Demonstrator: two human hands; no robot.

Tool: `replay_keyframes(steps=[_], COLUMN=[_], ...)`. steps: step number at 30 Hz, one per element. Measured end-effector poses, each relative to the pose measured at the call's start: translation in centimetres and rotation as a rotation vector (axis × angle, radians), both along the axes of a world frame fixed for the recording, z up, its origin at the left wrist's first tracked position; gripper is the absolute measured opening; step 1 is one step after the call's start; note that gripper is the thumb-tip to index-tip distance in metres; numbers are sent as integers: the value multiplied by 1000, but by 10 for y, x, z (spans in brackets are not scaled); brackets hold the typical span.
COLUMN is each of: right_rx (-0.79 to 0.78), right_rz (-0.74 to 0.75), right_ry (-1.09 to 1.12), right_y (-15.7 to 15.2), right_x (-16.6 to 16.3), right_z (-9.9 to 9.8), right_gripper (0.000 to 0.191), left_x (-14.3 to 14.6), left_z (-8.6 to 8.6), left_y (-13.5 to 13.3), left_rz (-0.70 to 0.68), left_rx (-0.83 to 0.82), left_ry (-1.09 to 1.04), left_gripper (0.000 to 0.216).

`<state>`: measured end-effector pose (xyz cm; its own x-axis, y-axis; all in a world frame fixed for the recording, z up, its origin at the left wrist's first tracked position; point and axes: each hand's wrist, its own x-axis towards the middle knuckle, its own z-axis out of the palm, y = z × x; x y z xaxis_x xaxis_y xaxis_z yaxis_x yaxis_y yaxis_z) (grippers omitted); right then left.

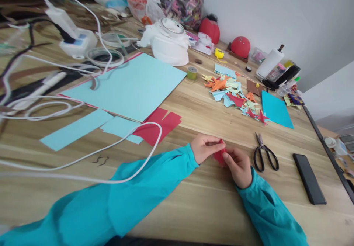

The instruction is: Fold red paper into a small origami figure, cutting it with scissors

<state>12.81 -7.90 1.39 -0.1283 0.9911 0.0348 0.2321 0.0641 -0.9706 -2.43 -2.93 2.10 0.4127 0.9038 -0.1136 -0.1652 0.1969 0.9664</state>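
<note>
Between my two hands, a small folded piece of red paper (pixel 220 155) is held just above the wooden table. My left hand (pixel 206 148) pinches its upper end with thumb and fingers. On the paper's right side, my right hand (pixel 238 164) grips the edge between thumb and curled forefinger. Part of the fold is covered by the fingers. Black-handled scissors (pixel 262 152) lie a little to the right of my right hand. Red paper pieces (pixel 163 126) rest to the left, beyond my left forearm.
Large light blue sheets (pixel 129 83) and cut strips (pixel 77 130) lie on the left. A white cable (pixel 132 179) crosses over my left sleeve. Folded paper cranes (pixel 229 93) are heaped at the back, by a blue paper stack (pixel 276 108). A black phone (pixel 309 179) sits right.
</note>
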Motion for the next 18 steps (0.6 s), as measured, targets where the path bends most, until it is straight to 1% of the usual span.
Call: replay_keyframes(steps=[3, 7, 9, 15, 18], right_rx=[-50, -31, -19, -37, -44], right_rz=[8, -6, -11, 4, 22], right_ry=[-16, -91, -101, -83, -78], right_y=[2, 2, 2, 3, 3], right_x=[1, 3, 4, 1, 1], right_z=[-2, -5, -5, -2, -1], right_gripper=[25, 26, 27, 27, 27], left_x=[0, 2, 2, 2, 2], left_z=[-5, -16, -18, -9, -9], left_y=[1, 3, 4, 1, 2], left_rz=[4, 13, 2, 8, 21], left_rx=[54, 120, 136, 95, 104], left_ry=[45, 75, 80, 86, 109], left_gripper=[29, 31, 31, 30, 30])
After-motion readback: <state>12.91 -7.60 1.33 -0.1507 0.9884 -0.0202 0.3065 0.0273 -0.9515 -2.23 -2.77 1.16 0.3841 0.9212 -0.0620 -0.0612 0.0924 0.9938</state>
